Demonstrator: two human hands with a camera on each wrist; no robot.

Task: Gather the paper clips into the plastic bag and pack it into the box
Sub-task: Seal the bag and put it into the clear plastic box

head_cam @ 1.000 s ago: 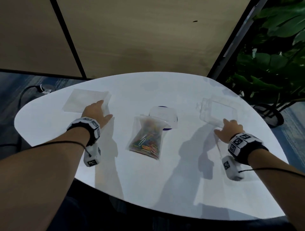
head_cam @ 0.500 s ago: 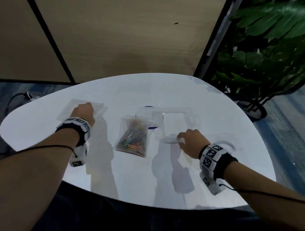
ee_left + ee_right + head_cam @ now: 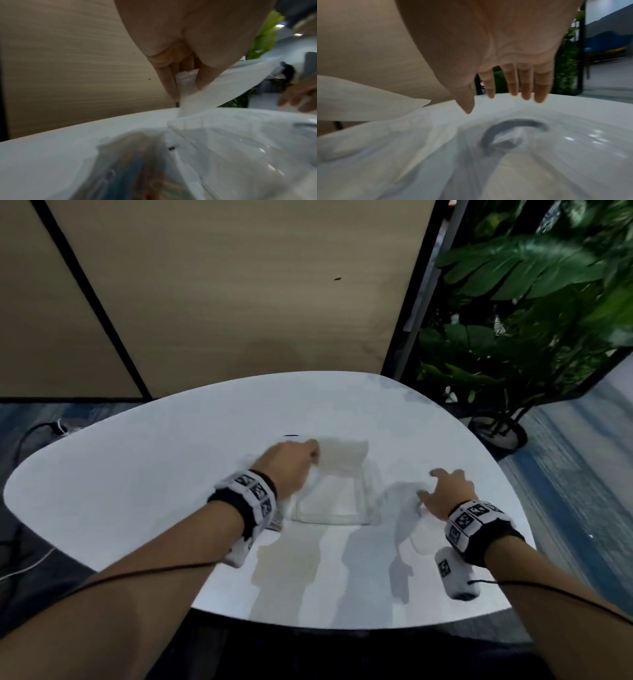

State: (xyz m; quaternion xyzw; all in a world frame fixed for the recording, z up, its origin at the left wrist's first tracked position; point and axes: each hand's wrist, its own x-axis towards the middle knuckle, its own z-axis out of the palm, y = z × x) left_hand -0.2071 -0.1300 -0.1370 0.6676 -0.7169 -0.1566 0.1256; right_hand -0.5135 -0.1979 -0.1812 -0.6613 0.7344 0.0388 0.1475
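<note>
My left hand [image 3: 313, 455] pinches a flat translucent white lid [image 3: 342, 457] between thumb and fingers [image 3: 200, 81] and holds it tilted over the far end of the clear plastic box [image 3: 329, 505]. The box lies at the table's middle. In the left wrist view the plastic bag of coloured paper clips [image 3: 137, 169] lies blurred just left of the box [image 3: 248, 135]. My left wrist hides most of the bag in the head view. My right hand [image 3: 428, 484] hovers open to the right of the box, fingers [image 3: 524, 86] straight and holding nothing.
The white rounded table [image 3: 137, 491] stands against a beige wall panel [image 3: 239, 302]. A potted plant [image 3: 513, 337] stands at the back right, beyond the table edge. Blurred clear plastic [image 3: 530, 142] lies under my right hand. A cable [image 3: 30, 433] runs on the floor at left.
My left hand lifted the lid from the table's left side and carried it right, over the box. My right hand slid the box to the middle, let go and drew back right.
</note>
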